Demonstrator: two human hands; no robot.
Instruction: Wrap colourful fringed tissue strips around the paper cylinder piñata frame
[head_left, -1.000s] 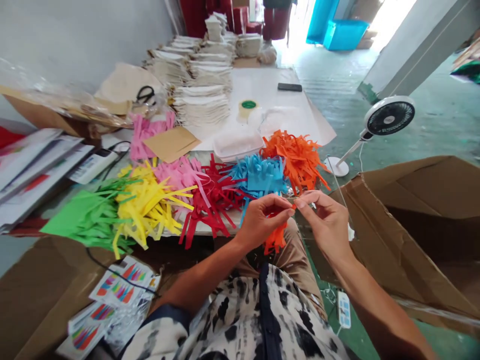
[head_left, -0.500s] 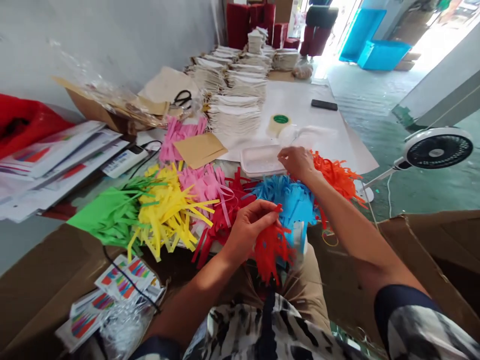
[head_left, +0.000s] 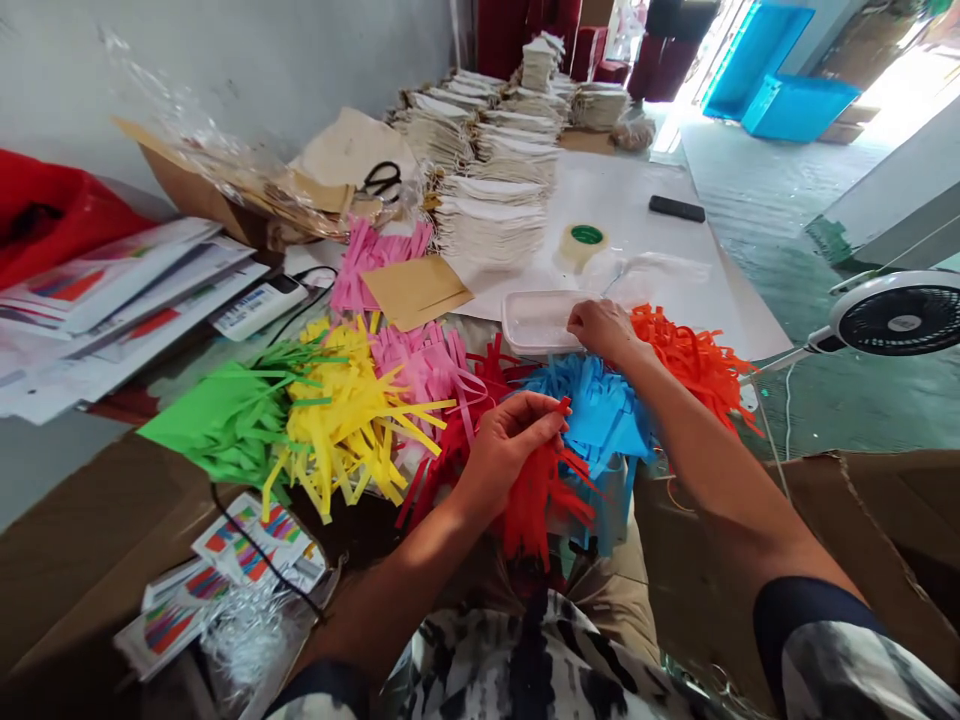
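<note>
Red paper strips hang low in the middle, pinched tight by the fingers of the left hand. Farther off at one o'clock, past the blue strips, the right hand touches the white tray. Its fingers curl under, and I cannot tell if they hold anything.

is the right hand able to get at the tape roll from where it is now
Probably yes. The right hand sits at the white tray, and the tape roll stands just beyond it on the white sheet with nothing tall between. The left hand grips red paper strips, clear of that path.
</note>
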